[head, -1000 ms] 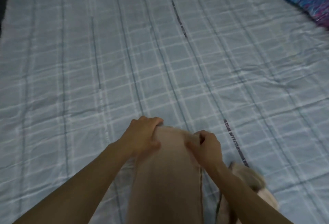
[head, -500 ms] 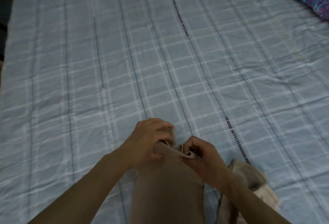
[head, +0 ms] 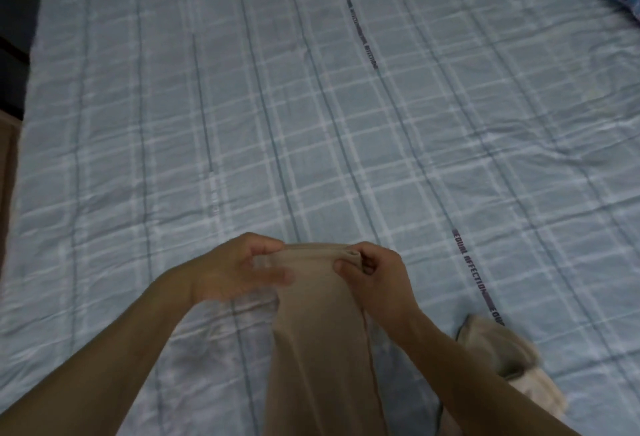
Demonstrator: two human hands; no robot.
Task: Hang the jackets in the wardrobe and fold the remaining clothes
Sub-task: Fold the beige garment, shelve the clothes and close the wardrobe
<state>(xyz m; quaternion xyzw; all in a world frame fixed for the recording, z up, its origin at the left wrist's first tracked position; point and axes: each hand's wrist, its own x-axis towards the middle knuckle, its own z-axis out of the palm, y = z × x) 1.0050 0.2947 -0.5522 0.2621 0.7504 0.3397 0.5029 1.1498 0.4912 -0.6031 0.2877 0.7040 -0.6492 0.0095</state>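
A beige garment is stretched out over the near middle of the bed, its far edge lifted. That edge is pinched tight at its right corner by the right hand. The left hand is blurred; its thumb sits at the left corner while the fingers look spread, so a firm grip cannot be confirmed. The 2 corners are best levelled and tensioned before the fold is laid. A crumpled pale cloth lies at the near right.
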